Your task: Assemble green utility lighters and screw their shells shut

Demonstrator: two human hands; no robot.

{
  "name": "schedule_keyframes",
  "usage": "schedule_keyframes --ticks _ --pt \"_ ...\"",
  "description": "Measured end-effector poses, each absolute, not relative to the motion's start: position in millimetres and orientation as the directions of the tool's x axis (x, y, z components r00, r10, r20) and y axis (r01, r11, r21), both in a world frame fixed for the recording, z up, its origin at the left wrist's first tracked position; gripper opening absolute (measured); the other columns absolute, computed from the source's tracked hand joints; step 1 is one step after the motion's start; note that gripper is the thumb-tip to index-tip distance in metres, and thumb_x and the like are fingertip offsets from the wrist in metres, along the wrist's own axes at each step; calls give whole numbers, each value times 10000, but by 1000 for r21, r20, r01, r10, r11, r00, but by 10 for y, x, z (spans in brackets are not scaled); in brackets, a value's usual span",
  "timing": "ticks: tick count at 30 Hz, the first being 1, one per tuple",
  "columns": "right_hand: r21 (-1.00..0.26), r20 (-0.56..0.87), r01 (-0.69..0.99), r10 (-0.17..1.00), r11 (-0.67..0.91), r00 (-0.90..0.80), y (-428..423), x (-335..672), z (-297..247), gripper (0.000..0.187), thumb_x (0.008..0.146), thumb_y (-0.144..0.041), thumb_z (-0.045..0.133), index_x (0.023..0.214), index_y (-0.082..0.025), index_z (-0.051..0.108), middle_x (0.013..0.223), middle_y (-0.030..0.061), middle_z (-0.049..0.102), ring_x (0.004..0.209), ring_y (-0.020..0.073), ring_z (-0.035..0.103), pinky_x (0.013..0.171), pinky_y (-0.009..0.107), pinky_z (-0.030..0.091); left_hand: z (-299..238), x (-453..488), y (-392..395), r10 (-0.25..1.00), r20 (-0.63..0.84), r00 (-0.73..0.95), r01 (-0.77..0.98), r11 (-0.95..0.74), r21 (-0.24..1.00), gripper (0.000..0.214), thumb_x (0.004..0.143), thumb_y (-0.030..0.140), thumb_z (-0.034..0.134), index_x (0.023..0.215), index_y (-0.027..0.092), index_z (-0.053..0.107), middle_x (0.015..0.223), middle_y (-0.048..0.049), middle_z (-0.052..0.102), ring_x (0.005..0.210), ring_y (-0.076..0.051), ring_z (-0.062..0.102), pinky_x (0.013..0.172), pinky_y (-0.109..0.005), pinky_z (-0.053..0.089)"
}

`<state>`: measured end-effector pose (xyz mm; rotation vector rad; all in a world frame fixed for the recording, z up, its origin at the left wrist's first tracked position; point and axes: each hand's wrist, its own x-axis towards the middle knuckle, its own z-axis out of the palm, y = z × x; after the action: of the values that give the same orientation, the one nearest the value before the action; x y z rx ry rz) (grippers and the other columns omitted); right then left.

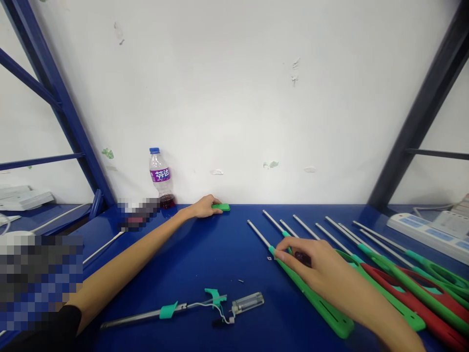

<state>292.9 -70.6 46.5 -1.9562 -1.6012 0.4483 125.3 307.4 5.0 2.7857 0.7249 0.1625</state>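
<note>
My left hand (205, 207) reaches to the back of the table, its fingers and thumb closed on a green plastic piece (222, 208) by the wall. My right hand (315, 259) is closed at the teal collar of a long-nosed green lighter (317, 298) lying on the table. A dark reddish rounded object (303, 259) shows under its curled fingers; its kind is hidden. In front lies a dismantled lighter: a metal tube (135, 320) with a teal collar, a teal trigger (212, 297), a white wire and a clear fuel tank (249, 302).
Several green and red long-nosed lighters (414, 303) lie side by side on the right. A power strip (428, 234) is at the far right. A drink bottle (160, 178) stands by the wall. A white cable (104, 248) runs at left, near blurred-out items. Blue metal posts (62, 107) flank the table.
</note>
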Motion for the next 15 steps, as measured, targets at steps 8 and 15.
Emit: schedule_keyframes --ticks 8,15 --pt "-594 99 794 967 -130 233 -704 2949 431 359 1100 -531 478 1029 -314 755 818 -20 722 693 202 576 667 322 391 135 1197 3140 514 4 858 502 -840 208 372 1051 373 722 1367 185 664 1380 -114 684 1162 -286 714 971 -504 627" --pt "-576 119 803 957 -150 265 -694 2973 409 332 1090 -524 488 1040 -329 751 831 -18 724 722 218 640 689 331 419 167 1130 3196 533 -2 846 527 -837 149 367 1055 371 717 1368 187 664 1376 -113 685 1151 -282 716 964 -497 630"
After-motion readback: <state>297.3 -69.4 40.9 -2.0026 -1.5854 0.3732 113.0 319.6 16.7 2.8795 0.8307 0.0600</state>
